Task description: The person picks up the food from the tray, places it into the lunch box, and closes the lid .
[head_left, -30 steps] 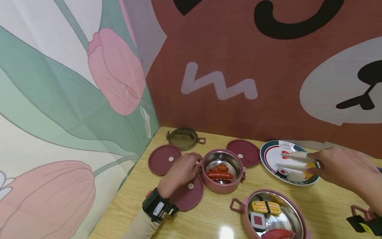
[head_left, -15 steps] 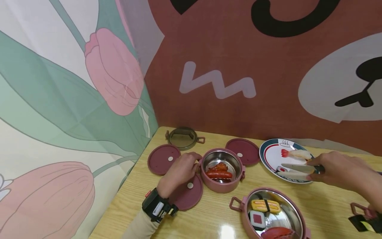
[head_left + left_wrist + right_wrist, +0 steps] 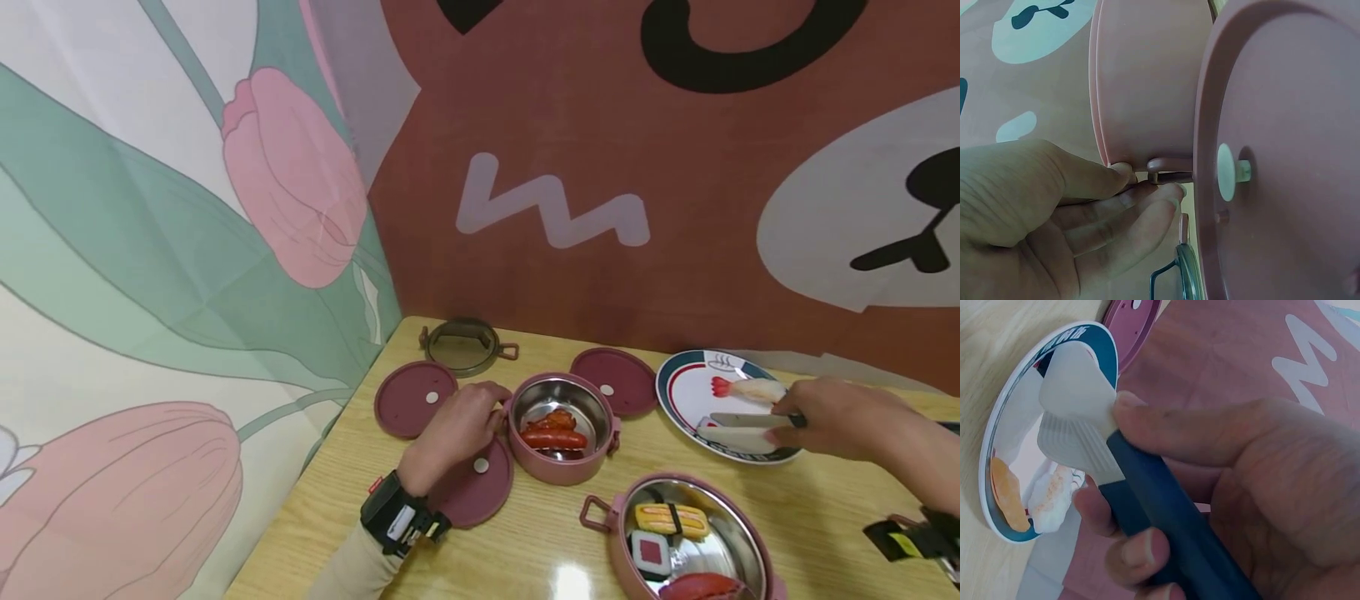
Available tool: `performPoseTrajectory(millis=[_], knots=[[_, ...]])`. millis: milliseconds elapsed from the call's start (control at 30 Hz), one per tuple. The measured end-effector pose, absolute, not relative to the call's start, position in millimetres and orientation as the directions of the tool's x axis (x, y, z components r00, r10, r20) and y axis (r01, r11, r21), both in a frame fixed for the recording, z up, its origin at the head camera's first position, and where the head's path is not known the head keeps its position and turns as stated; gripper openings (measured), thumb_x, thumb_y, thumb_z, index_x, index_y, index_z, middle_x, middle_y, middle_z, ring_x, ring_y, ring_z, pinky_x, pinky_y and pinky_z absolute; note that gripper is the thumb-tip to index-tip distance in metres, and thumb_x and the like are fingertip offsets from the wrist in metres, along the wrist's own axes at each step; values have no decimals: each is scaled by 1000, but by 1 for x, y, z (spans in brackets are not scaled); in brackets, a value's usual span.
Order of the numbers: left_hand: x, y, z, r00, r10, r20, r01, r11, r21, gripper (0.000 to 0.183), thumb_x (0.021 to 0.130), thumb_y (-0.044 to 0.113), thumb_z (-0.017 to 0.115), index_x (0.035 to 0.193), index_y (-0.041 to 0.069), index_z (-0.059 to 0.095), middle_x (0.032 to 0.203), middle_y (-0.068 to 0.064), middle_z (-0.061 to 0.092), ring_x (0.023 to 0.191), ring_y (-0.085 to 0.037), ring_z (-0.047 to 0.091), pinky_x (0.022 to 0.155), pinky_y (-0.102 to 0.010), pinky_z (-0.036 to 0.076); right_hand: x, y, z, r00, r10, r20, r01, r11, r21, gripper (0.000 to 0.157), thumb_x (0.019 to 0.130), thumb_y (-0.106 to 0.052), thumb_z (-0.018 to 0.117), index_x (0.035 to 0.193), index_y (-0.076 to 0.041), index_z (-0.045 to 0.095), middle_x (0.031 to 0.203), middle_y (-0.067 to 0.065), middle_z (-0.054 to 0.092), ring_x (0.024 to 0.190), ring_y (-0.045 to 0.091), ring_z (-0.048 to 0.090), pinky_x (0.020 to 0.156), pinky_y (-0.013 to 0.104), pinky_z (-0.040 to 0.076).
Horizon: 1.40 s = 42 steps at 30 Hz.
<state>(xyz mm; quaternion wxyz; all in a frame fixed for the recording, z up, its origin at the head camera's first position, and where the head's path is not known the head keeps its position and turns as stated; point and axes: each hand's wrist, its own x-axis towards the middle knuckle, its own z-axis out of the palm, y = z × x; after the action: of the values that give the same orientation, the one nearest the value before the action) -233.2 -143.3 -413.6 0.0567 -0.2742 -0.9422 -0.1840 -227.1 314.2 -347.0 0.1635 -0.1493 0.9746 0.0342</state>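
My left hand [image 3: 459,425] pinches the side handle [image 3: 1169,165] of a small pink pot [image 3: 551,472], with thumb and fingertips around it in the left wrist view. Inside the pot lie a red toy sausage [image 3: 553,439] and a browned toy meat piece [image 3: 558,419]. My right hand [image 3: 843,417] holds kitchen tongs [image 3: 1166,500] by their dark blue handles. Their pale tips lie low over an oval plate [image 3: 678,392], at a toy sushi roll that they mostly hide. A toy shrimp sushi [image 3: 753,389] rests behind the tips. An orange toy piece [image 3: 1009,494] lies on the plate too.
A larger pink pot [image 3: 622,542] in front holds a yellow toy sushi [image 3: 671,520], a square roll [image 3: 649,554] and a red piece [image 3: 701,586]. Round maroon lids [image 3: 415,400] and a glass lid [image 3: 461,347] lie around the small pot. A printed cloth wall [image 3: 562,292] stands behind.
The tongs have come down and toward me, off the shrimp sushi to the sushi roll at the plate's near side. The left hand stays on the pot handle.
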Motion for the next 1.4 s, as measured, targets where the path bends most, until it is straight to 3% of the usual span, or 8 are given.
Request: performPoseTrajectory(millis=[100, 300, 467, 600, 700, 933, 1200, 1400], knots=[[-234, -143, -414, -842, 499, 204, 539, 780, 318, 22, 100, 12, 64, 117, 8, 76, 112, -6, 74, 98, -14, 68, 80, -29, 57, -225, 312, -346, -909, -297, -293, -321, 946, 37, 63, 81, -52, 78, 113, 1, 77, 102, 16, 72, 82, 24, 60, 68, 48, 55], [-234, -142, -415, -847, 493, 199, 531, 786, 316, 21, 100, 13, 64, 117, 9, 76, 111, -5, 74, 98, -13, 68, 80, -29, 56, -222, 307, -346, -921, -280, -271, -308, 949, 67, 56, 81, -48, 79, 112, -1, 78, 98, 12, 73, 75, 20, 55, 59, 38, 48], [-233, -143, -415, -849, 490, 198, 528, 790, 311, 22, 100, 13, 64, 118, 8, 76, 113, -6, 74, 101, -14, 68, 82, -31, 57, -221, 306, -344, -927, -265, -265, -297, 951, 86, 59, 82, -50, 78, 115, -1, 77, 101, 14, 74, 78, 21, 59, 59, 41, 49], [-233, -143, -415, -850, 489, 196, 527, 790, 313, 21, 99, 12, 64, 116, 9, 76, 112, -5, 74, 100, -14, 68, 82, -31, 57, -215, 304, -339, -926, -298, -232, -322, 944, 73, 54, 85, -44, 78, 114, 2, 77, 87, 4, 71, 68, 17, 54, 56, 35, 45], [-233, -143, -415, -847, 492, 199, 531, 788, 312, 19, 99, 11, 64, 114, 9, 76, 110, -5, 73, 98, -13, 67, 80, -30, 57, -207, 297, -333, -932, -332, -147, -346, 934, 87, 48, 84, -37, 80, 111, 2, 78, 73, -6, 61, 63, 15, 45, 54, 32, 38], [-233, -142, -414, -844, 496, 204, 536, 792, 292, 19, 100, 12, 64, 114, 9, 76, 110, -6, 73, 98, -15, 68, 79, -31, 57, -184, 271, -316, -935, -354, -18, -353, 929, 110, 45, 82, -39, 82, 114, -7, 80, 60, -11, 49, 58, 13, 42, 50, 31, 33], [-234, -142, -414, -842, 501, 199, 539, 787, 299, 19, 100, 13, 64, 114, 8, 76, 109, -5, 74, 96, -14, 67, 78, -30, 56, -164, 236, -298, -914, -399, 77, -386, 911, 143, 46, 83, -45, 81, 119, -17, 80, 63, -16, 48, 53, 10, 36, 48, 30, 29], [-234, -142, -414, -849, 493, 191, 528, 793, 304, 20, 99, 13, 65, 115, 9, 76, 108, -4, 74, 95, -13, 67, 78, -29, 55, -171, 205, -295, -896, -443, 20, -439, 892, 108, 49, 82, -49, 80, 121, -20, 79, 73, -14, 61, 53, 8, 41, 44, 30, 33]])
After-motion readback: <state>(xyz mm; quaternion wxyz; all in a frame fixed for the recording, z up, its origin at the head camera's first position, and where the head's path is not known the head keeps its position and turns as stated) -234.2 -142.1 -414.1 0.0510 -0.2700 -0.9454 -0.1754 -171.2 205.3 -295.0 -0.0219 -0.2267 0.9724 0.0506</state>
